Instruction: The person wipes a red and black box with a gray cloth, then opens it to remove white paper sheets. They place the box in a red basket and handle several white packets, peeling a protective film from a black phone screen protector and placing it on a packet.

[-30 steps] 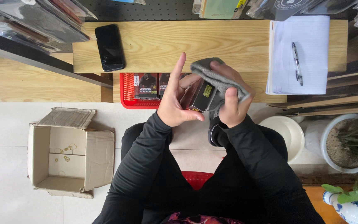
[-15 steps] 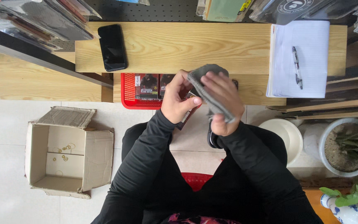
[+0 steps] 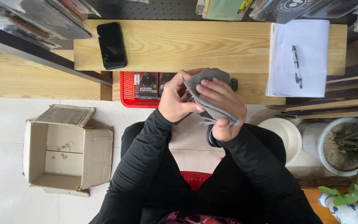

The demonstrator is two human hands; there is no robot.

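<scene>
While both hands meet at the centre of the frame, the lines below tell what lies where.

Right hand: the right hand [image 3: 224, 105] lies over a grey cloth [image 3: 208, 89], its fingers laid flat and close together across the cloth, thumb under it.
Left hand: the left hand [image 3: 178, 101] curls its fingers around something under the cloth; what it grips is hidden, so I cannot tell what it is.
Cloth: folded, wrapped between the two hands, just below the wooden shelf [image 3: 187, 45].
Basket: a red basket [image 3: 126, 89] with dark packets sits left of the hands, under the shelf.
Phone: a black phone [image 3: 111, 45] lies on the shelf, upper left.
Notepad: a white notepad [image 3: 282, 62] with a pen [image 3: 297, 66] on it, upper right.
Box: an open cardboard box [image 3: 63, 149] stands on the floor, lower left.
Plant: a potted plant [image 3: 344, 145] at the right edge.
</scene>
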